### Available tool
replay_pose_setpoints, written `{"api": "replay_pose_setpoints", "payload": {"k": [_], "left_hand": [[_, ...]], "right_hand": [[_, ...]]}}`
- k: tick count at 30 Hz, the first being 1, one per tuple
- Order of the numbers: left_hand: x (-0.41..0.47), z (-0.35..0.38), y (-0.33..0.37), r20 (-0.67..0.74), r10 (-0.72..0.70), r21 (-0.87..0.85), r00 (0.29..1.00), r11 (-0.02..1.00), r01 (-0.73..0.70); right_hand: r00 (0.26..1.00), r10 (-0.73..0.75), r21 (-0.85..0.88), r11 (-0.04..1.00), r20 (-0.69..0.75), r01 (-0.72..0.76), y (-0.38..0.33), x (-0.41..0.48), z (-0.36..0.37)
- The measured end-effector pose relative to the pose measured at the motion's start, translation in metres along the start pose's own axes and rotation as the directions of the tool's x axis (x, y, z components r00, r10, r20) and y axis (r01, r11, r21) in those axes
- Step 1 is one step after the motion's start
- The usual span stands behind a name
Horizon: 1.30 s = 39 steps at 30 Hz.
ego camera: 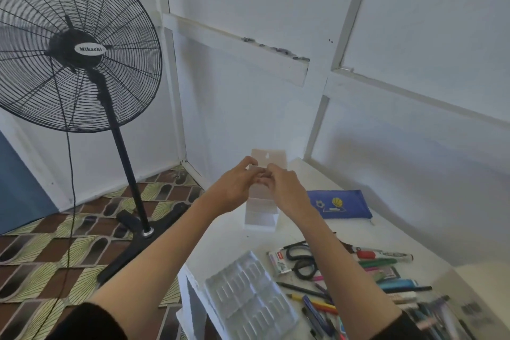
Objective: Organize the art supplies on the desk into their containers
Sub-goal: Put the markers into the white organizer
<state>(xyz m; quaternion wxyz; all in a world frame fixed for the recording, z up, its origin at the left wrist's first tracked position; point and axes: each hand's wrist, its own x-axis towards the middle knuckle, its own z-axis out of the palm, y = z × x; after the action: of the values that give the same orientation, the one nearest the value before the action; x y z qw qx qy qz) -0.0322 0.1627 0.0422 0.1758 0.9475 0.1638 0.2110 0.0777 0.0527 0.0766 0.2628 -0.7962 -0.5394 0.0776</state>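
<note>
Held a clear plastic box [260,212] upright over the far part of the white desk [386,232], between the two raised forearms. Pinched its top end with the left hand [237,188] from the left and the right hand [285,190] from the right. Had the fingers of both curled and clamped on the box just below its hanging tab [269,157], with the fingertips nearly meeting in the middle. Could not tell whether the bottom of the box touched the desk or hung just above it.

Had a blue pouch [342,203] lying flat on the desk just right of the box, toward the wall. Had a clear plastic tray [248,290] with moulded slots lying by the desk's left edge, nearer than the box.

Found black-handled scissors [300,259] right of the tray, with a small packet [278,261] touching their handles on the left. Found a red-capped marker [383,255] further right. Below it, found a loose heap of pens and pencils [386,298] spread toward the near right corner — all loose on the desk, well apart from the box in the hands.

Saw a black standing fan [77,47] on the patterned floor [55,243] left of the desk, its cord hanging down to the floor.
</note>
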Motion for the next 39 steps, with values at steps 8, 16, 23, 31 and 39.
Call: {"api": "replay_pose_setpoints", "payload": {"k": [8,16,23,31,39], "left_hand": [[-0.004,0.016,0.014,-0.229,-0.11,0.243,0.967,0.956,0.166],[-0.025,0.06,0.06,-0.587,0.094,0.223,0.804,0.974,0.049],[-0.028,0.121,0.088,-0.315,0.295,0.02,0.902,0.952,-0.304],[-0.002,0.181,0.134,0.141,0.357,-0.094,0.923,0.933,-0.347],[0.069,0.23,0.207,0.547,0.394,-0.065,0.739,0.9,-0.432]], "right_hand": [[0.994,-0.065,0.169,0.982,-0.091,0.08,0.003,-0.012,0.011],[0.978,-0.123,0.224,0.962,-0.167,0.159,0.049,-0.06,-0.008],[0.794,0.484,0.334,0.865,-0.367,-0.373,0.138,-0.169,-0.016],[0.452,0.817,0.356,0.567,-0.357,-0.743,0.186,-0.251,-0.046],[0.552,0.766,0.038,0.595,-0.329,-0.803,0.22,-0.234,-0.032]]}}
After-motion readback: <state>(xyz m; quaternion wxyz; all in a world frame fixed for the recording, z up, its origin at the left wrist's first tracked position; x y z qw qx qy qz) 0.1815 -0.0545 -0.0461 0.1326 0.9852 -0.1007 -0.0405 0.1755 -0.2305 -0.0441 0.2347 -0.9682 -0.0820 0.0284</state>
